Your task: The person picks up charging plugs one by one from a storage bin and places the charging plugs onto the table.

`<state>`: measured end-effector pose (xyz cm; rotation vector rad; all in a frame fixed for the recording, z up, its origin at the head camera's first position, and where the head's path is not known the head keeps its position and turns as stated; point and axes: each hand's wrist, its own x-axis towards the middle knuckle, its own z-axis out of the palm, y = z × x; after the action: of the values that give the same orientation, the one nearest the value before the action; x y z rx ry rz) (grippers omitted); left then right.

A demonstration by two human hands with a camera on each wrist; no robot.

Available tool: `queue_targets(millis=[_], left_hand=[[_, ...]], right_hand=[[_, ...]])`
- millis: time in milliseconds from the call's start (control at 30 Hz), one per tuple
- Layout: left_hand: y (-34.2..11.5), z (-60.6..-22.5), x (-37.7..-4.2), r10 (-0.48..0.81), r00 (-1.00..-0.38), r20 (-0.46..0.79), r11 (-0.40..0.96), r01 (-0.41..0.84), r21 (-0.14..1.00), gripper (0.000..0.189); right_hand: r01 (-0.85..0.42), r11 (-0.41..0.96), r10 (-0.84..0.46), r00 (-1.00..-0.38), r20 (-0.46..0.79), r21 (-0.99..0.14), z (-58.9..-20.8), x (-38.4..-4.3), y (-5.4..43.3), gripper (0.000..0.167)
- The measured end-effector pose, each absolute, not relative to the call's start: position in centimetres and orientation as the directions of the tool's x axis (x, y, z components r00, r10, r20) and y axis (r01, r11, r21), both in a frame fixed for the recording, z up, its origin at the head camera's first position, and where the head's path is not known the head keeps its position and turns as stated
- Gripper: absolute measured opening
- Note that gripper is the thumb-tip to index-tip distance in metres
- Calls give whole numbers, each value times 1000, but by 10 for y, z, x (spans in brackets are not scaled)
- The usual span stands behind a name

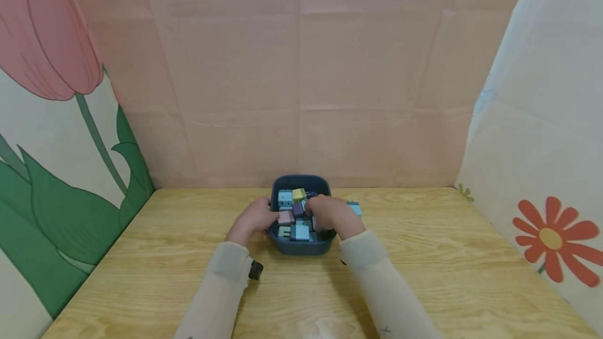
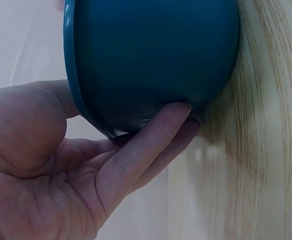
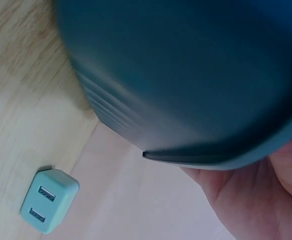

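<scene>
A dark blue plastic bin (image 1: pixel 301 247) stands on the table, holding several small USB chargers in light blue, pink, purple and yellow. My left hand (image 1: pixel 256 216) grips the bin's left side, thumb over the rim and fingers (image 2: pixel 148 135) along the outer wall. Over the right rim, my right hand (image 1: pixel 333 214) reaches down among the chargers; its fingertips are hidden there, and I cannot tell whether they pinch one. Near my left thumb lies a pink charger (image 1: pixel 286 218), with a light blue charger (image 1: pixel 300 232) at the front of the bin.
Outside the bin on the right, a light blue two-port USB charger (image 3: pixel 49 200) rests on the wooden table (image 1: pixel 424 266). A pink cloth backdrop (image 1: pixel 301 77) hangs behind, with flower-printed sheets at both sides.
</scene>
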<state>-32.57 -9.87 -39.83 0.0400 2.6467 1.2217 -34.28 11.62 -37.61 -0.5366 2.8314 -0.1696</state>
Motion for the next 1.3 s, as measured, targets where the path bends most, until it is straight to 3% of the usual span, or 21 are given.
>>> queue_targets(millis=[1300], left_hand=[[-100,-397,-325,130,-972,-195,659,-63,750,46]], right_hand=[[-361,927,-374,-909,-184,-100,-389,-352,113,27]])
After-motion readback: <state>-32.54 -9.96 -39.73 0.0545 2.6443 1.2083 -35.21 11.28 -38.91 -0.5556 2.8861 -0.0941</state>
